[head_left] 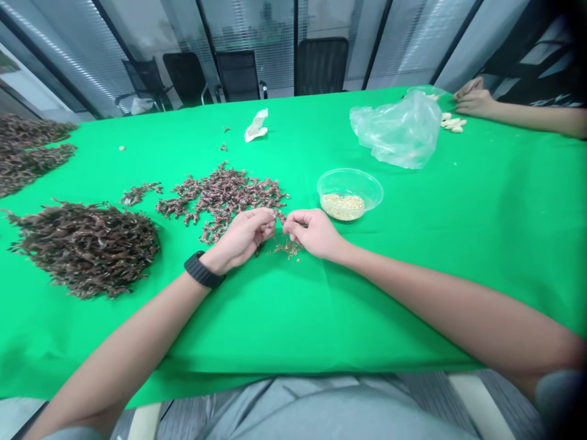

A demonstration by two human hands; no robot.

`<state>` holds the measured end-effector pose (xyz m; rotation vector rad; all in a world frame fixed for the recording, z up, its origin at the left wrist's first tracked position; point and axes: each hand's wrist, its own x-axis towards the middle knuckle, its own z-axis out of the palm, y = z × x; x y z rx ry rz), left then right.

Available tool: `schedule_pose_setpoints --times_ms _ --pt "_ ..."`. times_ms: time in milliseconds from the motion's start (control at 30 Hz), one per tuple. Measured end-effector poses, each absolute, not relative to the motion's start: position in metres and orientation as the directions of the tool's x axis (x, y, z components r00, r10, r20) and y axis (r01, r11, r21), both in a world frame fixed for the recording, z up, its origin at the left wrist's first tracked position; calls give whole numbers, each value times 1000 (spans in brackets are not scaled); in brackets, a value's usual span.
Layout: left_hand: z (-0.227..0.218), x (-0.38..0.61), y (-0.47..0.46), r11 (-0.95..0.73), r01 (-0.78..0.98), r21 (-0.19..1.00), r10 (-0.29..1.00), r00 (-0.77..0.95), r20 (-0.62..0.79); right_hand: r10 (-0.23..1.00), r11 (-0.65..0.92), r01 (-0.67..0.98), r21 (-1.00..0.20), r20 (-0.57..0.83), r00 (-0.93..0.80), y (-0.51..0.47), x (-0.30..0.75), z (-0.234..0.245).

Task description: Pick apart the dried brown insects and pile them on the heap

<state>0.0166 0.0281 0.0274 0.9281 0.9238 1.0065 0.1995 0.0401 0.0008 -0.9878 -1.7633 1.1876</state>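
My left hand (250, 235), with a black band on its wrist, is closed in a pinch. My right hand (314, 232) is closed too, its fingertips almost meeting the left ones. Between them shows a small reddish-brown piece (281, 217), gripped from both sides; its exact kind is too small to make out. Tiny gold-coloured bits (288, 249) lie scattered on the cloth just below the fingers. Behind my left hand spreads a loose heap of small brown knobbly pieces (229, 195). A clear round plastic bowl (371, 195) with a layer of pale golden grains stands beyond my right hand.
A taller pile of dark brown stringy pieces (87, 244) sits at left, another pile (32, 150) farther back. A crumpled tissue (257, 125) and a clear plastic bag (401, 131) rest on the green cloth (458, 232). Another person's hands (474, 101) are near pale pieces (453, 123).
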Motion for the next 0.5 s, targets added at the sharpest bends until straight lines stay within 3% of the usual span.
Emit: schedule_pose_setpoints --times_ms 200,367,500 --pt "25 17 29 219 -216 951 945 289 -152 907 222 173 -960 138 -398 38 199 -1" --pt "21 17 29 -74 46 996 981 185 64 920 14 53 -999 -8 -392 32 195 5" --pt "21 17 26 -287 282 916 956 142 256 901 -170 -90 -981 -117 -418 27 193 9"
